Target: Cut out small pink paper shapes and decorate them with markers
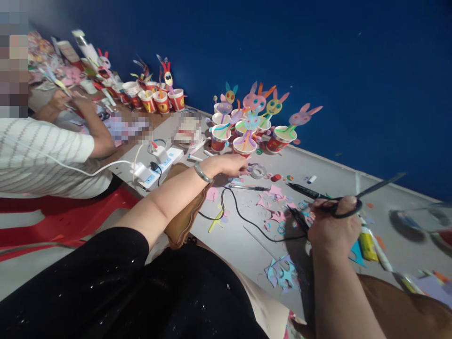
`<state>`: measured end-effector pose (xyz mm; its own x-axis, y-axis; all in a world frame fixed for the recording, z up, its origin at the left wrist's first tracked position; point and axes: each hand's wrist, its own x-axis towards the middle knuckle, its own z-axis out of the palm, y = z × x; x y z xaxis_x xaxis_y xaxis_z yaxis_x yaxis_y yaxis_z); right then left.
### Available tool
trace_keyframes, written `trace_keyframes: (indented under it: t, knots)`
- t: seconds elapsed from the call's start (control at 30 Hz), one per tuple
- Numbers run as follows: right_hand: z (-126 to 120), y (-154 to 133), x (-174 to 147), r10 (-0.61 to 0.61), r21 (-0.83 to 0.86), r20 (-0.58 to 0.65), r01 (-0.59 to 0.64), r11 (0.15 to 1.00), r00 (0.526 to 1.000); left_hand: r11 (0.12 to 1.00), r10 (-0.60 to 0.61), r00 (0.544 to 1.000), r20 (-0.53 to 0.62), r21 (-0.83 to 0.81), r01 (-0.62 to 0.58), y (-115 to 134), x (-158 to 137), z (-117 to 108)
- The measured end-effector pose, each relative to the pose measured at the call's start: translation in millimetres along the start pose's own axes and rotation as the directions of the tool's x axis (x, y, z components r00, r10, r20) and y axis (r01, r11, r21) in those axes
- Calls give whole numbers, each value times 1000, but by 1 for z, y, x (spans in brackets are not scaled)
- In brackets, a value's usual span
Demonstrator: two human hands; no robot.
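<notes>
Right hand (335, 221)'s clamped on black-handled scissors (381, 185), blades angled up and away to the right, while the tape roll (259, 171) lies just right of the nearer left hand (233, 165), though I can't tell if that one's pinching anything.

Legible text: none from where I stand; no word, brand or number can be made out.

Marks seen but not readable: red paper cups (163, 108) along the wall side carry round yellow emblems, with any lettering too small to resolve. The red cup (276, 143) at the right end of the nearer group has pale yellowish print, unreadable. The white tube (380, 253) lies by a yellow wrap or label (368, 246), its print lost to blur. Power strip (163, 170): blue patches around the sockets, no characters discernible.
</notes>
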<state>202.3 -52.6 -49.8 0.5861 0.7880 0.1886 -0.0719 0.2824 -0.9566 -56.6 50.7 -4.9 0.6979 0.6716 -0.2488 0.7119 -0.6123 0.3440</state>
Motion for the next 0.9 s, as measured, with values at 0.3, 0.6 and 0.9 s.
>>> trace_keyframes:
  t: [0.3, 0.6, 0.9]
  knots:
    - [0, 2, 0, -16, 7, 14, 16, 1000, 1000, 998, -17, 999, 48, -62, 20, -1, -4, -4]
    - [1, 0, 0, -7, -3, 30, 7, 1000, 1000, 980, -61, 993, 102, -184, 79, -8, -3, -5]
    - [1, -1, -3, 17, -30, 25, -16, 999, 1000, 985, -80, 995, 59, -151, 88, -2, -4, -6]
